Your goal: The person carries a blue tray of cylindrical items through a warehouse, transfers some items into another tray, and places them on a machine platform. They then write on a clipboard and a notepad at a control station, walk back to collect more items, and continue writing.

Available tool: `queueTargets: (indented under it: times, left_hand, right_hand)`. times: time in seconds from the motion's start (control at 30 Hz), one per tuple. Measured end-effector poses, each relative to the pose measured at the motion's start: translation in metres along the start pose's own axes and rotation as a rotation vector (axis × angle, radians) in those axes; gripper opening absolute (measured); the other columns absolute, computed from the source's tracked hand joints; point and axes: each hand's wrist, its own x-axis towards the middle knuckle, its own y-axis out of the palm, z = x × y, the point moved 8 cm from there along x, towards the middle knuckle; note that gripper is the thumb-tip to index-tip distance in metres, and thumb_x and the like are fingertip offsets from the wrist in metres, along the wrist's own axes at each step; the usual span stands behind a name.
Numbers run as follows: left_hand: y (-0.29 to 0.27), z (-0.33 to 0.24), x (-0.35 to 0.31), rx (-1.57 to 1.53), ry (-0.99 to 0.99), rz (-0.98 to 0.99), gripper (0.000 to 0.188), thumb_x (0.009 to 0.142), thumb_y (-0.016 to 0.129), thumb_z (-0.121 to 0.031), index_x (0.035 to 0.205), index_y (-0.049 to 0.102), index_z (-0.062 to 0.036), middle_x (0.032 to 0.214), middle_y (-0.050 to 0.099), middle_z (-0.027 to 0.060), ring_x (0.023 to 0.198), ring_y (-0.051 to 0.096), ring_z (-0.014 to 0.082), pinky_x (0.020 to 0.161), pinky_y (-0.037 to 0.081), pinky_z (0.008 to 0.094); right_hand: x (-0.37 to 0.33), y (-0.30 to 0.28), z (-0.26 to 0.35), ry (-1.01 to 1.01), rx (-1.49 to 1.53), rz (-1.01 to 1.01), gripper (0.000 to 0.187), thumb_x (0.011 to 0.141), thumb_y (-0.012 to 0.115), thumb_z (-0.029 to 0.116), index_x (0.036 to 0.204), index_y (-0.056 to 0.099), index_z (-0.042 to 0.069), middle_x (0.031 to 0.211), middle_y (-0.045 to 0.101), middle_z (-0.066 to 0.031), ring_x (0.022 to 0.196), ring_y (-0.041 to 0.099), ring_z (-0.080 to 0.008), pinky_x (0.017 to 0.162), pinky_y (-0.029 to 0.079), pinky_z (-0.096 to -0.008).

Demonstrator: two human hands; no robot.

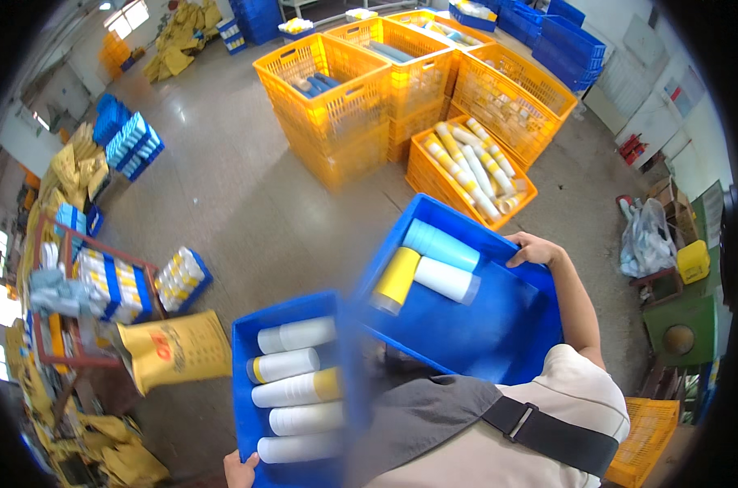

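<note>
My right hand is closed over the far right rim of a blue plastic crate, thumb on the rim. In that crate lie a light blue stack of cups, a yellow stack and a white stack; much of its floor is bare. My left hand, partly cut off by the lower edge, grips the near left side of another blue crate. Several white and yellow cup stacks lie crosswise in it. A blurred band hides where the two crates meet.
Ahead, tall yellow crates stand stacked; a lower one holds white and yellow stacks. A yellow sack and a red metal rack stand left. Blue crates line the left side. At right are a green machine and a plastic bag.
</note>
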Motion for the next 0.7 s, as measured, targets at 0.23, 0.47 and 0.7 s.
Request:
queueTargets:
  times: [0.23, 0.47, 0.7]
  left_hand:
    - [-0.049, -0.267, 0.278, 0.589, 0.005, 0.112, 0.051, 0.088, 0.073, -0.018, 0.13, 0.061, 0.0062, 0.13, 0.064, 0.0261, 0.12, 0.06, 0.0379, 0.106, 0.043, 0.0441]
    - [-0.139, -0.431, 0.493, 0.505, -0.033, 0.029, 0.061, 0.087, 0.075, -0.018, 0.14, 0.054, 0.0038, 0.134, 0.062, 0.0218, 0.123, 0.057, 0.0337, 0.11, 0.039, 0.0424]
    - [-0.233, -0.623, 0.756, 0.62, -0.098, 0.072, 0.059, 0.089, 0.075, -0.026, 0.137, 0.056, 0.0047, 0.142, 0.054, 0.0286, 0.132, 0.048, 0.0393, 0.115, 0.033, 0.044]
  right_hand:
    - [0.281, -0.148, 0.073, -0.027, 0.227, -0.283, 0.049, 0.074, 0.072, -0.001, 0.123, 0.069, 0.002, 0.107, 0.072, -0.0028, 0.095, 0.064, -0.0142, 0.091, 0.05, -0.0271]
    - [0.504, -0.287, 0.172, 0.088, 0.582, -0.869, 0.043, 0.082, 0.065, 0.001, 0.125, 0.064, -0.002, 0.108, 0.072, -0.0139, 0.09, 0.07, -0.0232, 0.087, 0.055, -0.0368]
    - [0.745, -0.379, 0.128, 0.029, 1.019, -1.292, 0.028, 0.082, 0.064, 0.0, 0.11, 0.06, -0.004, 0.096, 0.067, -0.0187, 0.083, 0.068, -0.0325, 0.076, 0.058, -0.0502]
